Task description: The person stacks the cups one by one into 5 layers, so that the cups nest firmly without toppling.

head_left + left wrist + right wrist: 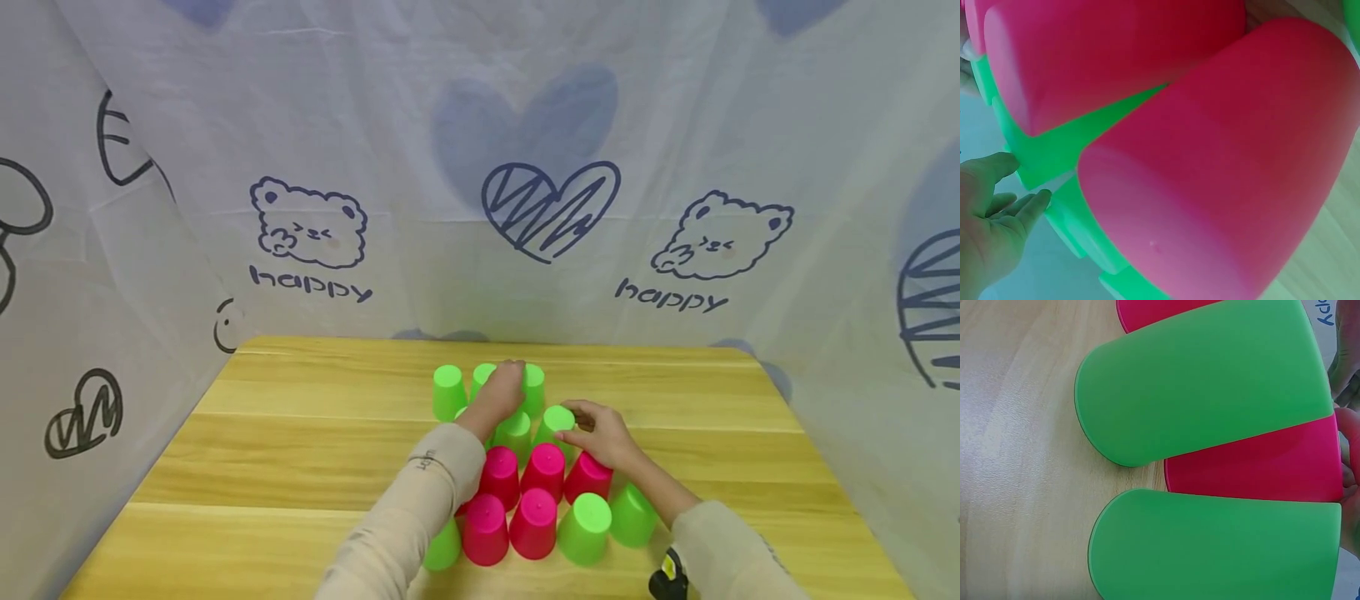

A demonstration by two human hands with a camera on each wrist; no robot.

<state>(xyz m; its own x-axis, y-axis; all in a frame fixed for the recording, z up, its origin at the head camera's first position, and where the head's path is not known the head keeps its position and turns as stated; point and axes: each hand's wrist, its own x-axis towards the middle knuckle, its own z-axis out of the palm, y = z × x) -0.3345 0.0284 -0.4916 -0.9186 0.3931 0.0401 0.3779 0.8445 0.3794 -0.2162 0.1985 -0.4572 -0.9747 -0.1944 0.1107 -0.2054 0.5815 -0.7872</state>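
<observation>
Upside-down plastic cups stand in rows on the wooden table [300, 433]. In the head view my left hand [506, 390] reaches over the back row, between a half-hidden green cup [482, 377] and another green cup [534, 387]. The left wrist view shows that hand [994, 225] with thumb and fingers apart, fingertips at the green cups. My right hand [606, 435] holds the right-hand green cup [555, 423] of the row in front, thumb on its near side, fingers behind. Cups mostly hide this hand in the right wrist view.
Pink cups [545, 471] fill the middle rows. Nearest me stand pink cups [486, 533] and green cups [585, 533], close under both forearms. Another green cup [448, 392] ends the back row at left. A printed curtain [420, 267] hangs behind the table.
</observation>
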